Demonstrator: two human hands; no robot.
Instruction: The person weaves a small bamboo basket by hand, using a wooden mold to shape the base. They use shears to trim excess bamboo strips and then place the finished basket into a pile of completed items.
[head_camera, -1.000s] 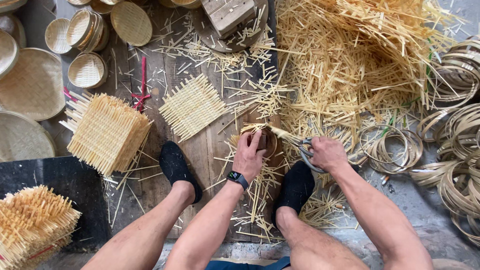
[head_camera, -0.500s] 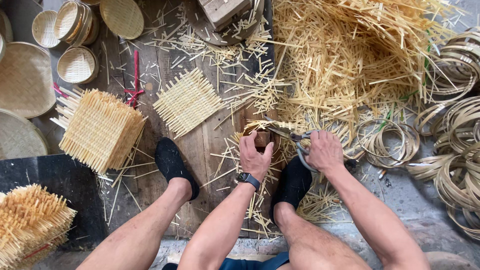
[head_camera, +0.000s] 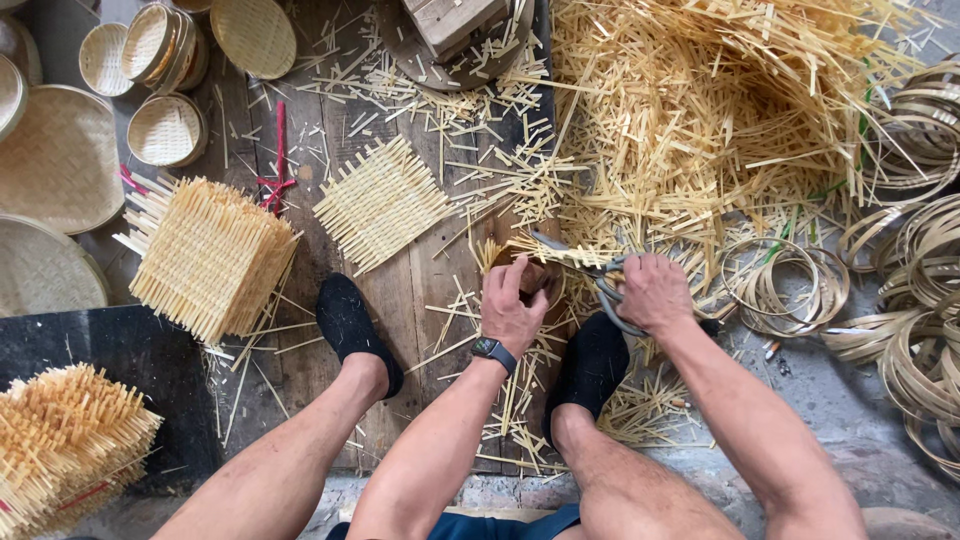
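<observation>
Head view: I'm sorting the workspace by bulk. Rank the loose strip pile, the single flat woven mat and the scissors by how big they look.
1. Loose strip pile, by far the largest.
2. Flat woven mat.
3. Scissors, smallest, partly hidden by the right hand.
All lie on the floor, so nearness hardly skews this.

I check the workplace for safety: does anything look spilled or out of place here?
Yes. Cut bamboo strips lie scattered in a loose heap over the wooden boards, reaching both black shoes. The left hand and right hand with scissors work among them.

Two hands, left (head_camera: 512, 310) and right (head_camera: 655, 290); one pair of scissors (head_camera: 590, 268); two black shoes (head_camera: 352, 325); one loose woven mat (head_camera: 382, 203).
</observation>
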